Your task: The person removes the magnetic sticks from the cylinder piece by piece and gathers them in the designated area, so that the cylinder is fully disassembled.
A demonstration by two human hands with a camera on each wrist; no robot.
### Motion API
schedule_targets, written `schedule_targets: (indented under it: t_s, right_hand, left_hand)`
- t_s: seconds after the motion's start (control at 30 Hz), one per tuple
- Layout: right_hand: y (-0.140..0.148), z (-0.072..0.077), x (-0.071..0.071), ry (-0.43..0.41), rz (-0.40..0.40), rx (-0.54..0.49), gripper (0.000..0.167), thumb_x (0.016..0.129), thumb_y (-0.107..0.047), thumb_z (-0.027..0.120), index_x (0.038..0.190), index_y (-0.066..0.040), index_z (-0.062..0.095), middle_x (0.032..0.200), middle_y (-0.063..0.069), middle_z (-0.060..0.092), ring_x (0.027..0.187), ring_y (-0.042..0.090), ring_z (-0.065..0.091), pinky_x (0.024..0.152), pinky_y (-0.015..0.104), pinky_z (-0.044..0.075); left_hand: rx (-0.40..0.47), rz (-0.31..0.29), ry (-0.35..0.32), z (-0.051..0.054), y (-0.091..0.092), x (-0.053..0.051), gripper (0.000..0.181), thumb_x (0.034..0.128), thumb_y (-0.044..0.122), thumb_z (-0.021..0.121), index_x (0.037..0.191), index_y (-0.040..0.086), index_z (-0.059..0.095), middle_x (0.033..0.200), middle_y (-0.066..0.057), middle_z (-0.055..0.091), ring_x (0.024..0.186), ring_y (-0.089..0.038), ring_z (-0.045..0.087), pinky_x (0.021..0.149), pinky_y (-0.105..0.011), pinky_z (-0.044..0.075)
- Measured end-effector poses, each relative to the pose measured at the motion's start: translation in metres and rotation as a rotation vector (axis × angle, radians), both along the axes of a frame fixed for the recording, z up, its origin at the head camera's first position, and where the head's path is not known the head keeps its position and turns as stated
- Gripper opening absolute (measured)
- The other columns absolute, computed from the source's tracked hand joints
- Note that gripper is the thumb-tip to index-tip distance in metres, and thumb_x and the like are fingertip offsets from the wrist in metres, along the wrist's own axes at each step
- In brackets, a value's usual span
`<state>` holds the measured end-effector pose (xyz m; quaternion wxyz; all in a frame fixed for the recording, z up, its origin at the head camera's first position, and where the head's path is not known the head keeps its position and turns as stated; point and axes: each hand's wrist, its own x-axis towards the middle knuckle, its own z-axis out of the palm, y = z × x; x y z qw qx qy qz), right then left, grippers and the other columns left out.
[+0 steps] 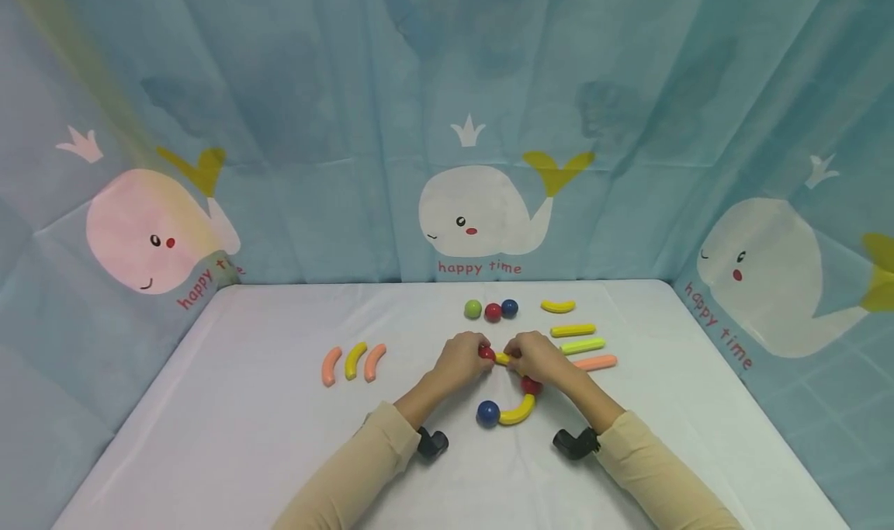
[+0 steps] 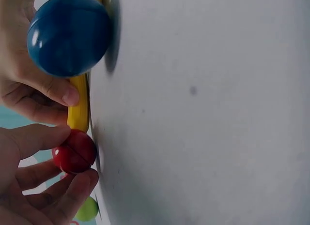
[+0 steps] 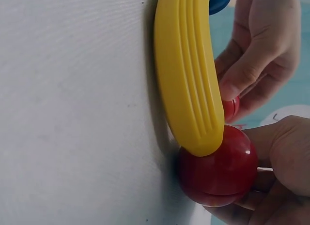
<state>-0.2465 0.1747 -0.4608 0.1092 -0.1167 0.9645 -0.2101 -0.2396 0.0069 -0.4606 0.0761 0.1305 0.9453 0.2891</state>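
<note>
My left hand (image 1: 462,355) pinches a small red ball (image 2: 75,152) between thumb and fingers. Facing it, my right hand (image 1: 539,357) grips a yellow rod (image 2: 79,101) whose end meets that ball. Just below the right hand is a second red ball (image 3: 220,168), joined to a curved yellow rod (image 3: 188,72). A blue ball (image 1: 488,413) sits at the other end of this curved piece, on the table nearer to me. The right fingers hide part of the held rod, including its far end.
Green (image 1: 472,309), red (image 1: 493,312) and blue (image 1: 510,308) balls lie beyond the hands. A curved yellow rod (image 1: 558,306) and several straight rods (image 1: 583,346) lie at the right. Three curved rods (image 1: 355,361) lie at the left on the white table (image 1: 265,437).
</note>
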Motion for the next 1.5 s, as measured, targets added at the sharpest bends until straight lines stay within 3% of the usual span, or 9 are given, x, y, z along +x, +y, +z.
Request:
schedule_targets:
  t_s: [0.3, 0.5, 0.73, 0.97, 1.2, 1.33, 1.5]
  right_hand:
    - [-0.003, 0.002, -0.001, 0.013, 0.002, 0.008, 0.021, 0.084, -0.012, 0.074, 0.104, -0.007, 0.074, 0.095, 0.004, 0.072, 0.084, 0.014, 0.062, 0.084, 0.035, 0.056]
    - [-0.001, 0.002, 0.000, 0.010, -0.011, 0.013, 0.021, 0.084, -0.013, 0.074, 0.105, -0.007, 0.074, 0.096, 0.004, 0.072, 0.085, 0.013, 0.062, 0.084, 0.035, 0.056]
    - [0.001, 0.000, 0.000, -0.001, -0.017, 0.006, 0.022, 0.085, -0.013, 0.074, 0.106, -0.008, 0.073, 0.095, 0.003, 0.070, 0.083, 0.013, 0.060, 0.083, 0.034, 0.055]
    - [0.001, 0.000, 0.002, 0.013, -0.008, -0.004, 0.022, 0.085, -0.013, 0.074, 0.106, -0.008, 0.073, 0.094, 0.002, 0.070, 0.084, 0.013, 0.060, 0.082, 0.034, 0.054]
    - [-0.001, 0.001, 0.003, 0.006, -0.001, -0.002, 0.021, 0.085, -0.013, 0.074, 0.106, -0.008, 0.073, 0.097, 0.002, 0.070, 0.087, 0.014, 0.060, 0.086, 0.035, 0.054]
    - [-0.001, 0.001, 0.003, 0.006, 0.007, -0.009, 0.021, 0.084, -0.012, 0.074, 0.105, -0.008, 0.073, 0.096, 0.002, 0.070, 0.085, 0.013, 0.059, 0.084, 0.035, 0.054]
    - [-0.002, 0.001, 0.003, -0.003, 0.004, -0.019, 0.022, 0.084, -0.011, 0.074, 0.106, -0.007, 0.073, 0.095, 0.002, 0.070, 0.084, 0.013, 0.059, 0.084, 0.034, 0.055]
  left_hand:
    - [0.027, 0.072, 0.051, 0.003, -0.001, -0.002, 0.031, 0.0839, 0.018, 0.076, 0.111, 0.004, 0.069, 0.099, -0.009, 0.070, 0.081, -0.017, 0.061, 0.076, -0.030, 0.055]
    - [0.024, 0.106, 0.069, 0.007, -0.011, -0.011, 0.032, 0.0857, 0.018, 0.074, 0.114, 0.005, 0.068, 0.103, -0.010, 0.069, 0.087, -0.019, 0.063, 0.082, -0.033, 0.057]
    - [0.013, 0.123, 0.037, 0.004, -0.027, -0.029, 0.033, 0.0861, 0.020, 0.073, 0.116, 0.007, 0.068, 0.108, -0.009, 0.070, 0.092, -0.021, 0.062, 0.085, -0.036, 0.056]
    - [0.113, 0.157, -0.001, 0.005, -0.045, -0.055, 0.034, 0.0866, 0.018, 0.071, 0.118, 0.006, 0.067, 0.110, -0.012, 0.069, 0.097, -0.024, 0.061, 0.088, -0.038, 0.053]
    - [0.195, 0.226, 0.011, -0.006, -0.058, -0.080, 0.035, 0.0860, 0.019, 0.071, 0.118, 0.004, 0.068, 0.116, -0.014, 0.069, 0.108, -0.027, 0.061, 0.094, -0.042, 0.050]
    - [0.251, 0.275, 0.006, -0.011, -0.058, -0.089, 0.037, 0.0854, 0.019, 0.073, 0.119, 0.004, 0.067, 0.117, -0.015, 0.068, 0.110, -0.030, 0.061, 0.097, -0.043, 0.049]
    - [0.257, 0.269, -0.003, -0.010, -0.053, -0.093, 0.038, 0.0861, 0.019, 0.073, 0.120, 0.004, 0.066, 0.119, -0.016, 0.068, 0.112, -0.030, 0.061, 0.097, -0.043, 0.049]
